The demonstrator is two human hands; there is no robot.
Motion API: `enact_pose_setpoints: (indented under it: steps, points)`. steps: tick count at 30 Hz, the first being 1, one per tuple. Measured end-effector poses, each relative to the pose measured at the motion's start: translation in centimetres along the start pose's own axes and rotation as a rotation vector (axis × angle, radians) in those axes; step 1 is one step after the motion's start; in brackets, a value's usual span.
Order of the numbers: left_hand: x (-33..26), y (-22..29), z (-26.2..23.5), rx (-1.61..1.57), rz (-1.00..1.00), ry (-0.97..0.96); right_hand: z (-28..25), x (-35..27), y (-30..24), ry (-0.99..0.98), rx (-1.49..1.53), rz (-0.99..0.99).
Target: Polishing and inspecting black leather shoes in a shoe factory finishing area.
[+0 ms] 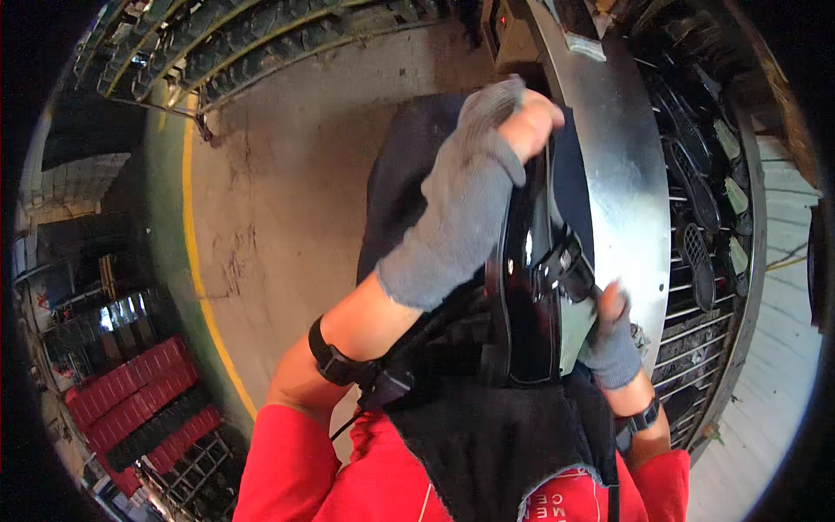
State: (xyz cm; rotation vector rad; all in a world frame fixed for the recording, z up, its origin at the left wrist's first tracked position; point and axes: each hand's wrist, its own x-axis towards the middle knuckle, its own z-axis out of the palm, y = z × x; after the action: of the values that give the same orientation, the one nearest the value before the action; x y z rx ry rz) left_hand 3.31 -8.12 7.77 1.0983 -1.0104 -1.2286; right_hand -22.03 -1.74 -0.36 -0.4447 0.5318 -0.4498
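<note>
Glossy black plastic, a curved moulded part (531,287), stands on edge at the centre of the frame, wrapped below in a dark cloth (496,435). The left hand (474,187), in a grey fingerless knit glove, grips its top edge. The right hand (611,335), gloved alike, presses its lower right side, against a shiny curved metal sheet (622,174). Red crates (139,391) sit lower left.

Glossy black part (531,287), grey gloves (461,217), red sleeves (287,461), perhaps yellow floor line (196,261)
</note>
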Motion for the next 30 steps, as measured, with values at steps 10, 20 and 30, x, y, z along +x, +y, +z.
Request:
enact_pose_setpoints:
  steps: [10,20,30]
  points:
    - [-0.3,-3.4,-1.5,0.598,0.492,0.171,6.0,4.7,-2.6,0.455,-0.252,-0.097]
    - [-6.1,-8.7,-2.1,0.042,-0.255,-0.072,4.4,10.3,-3.6,0.435,-0.216,-0.412]
    - [-1.5,-9.1,-2.0,-0.225,-0.324,-0.455,-7.2,-11.8,-9.3,0.876,-0.248,-0.550]
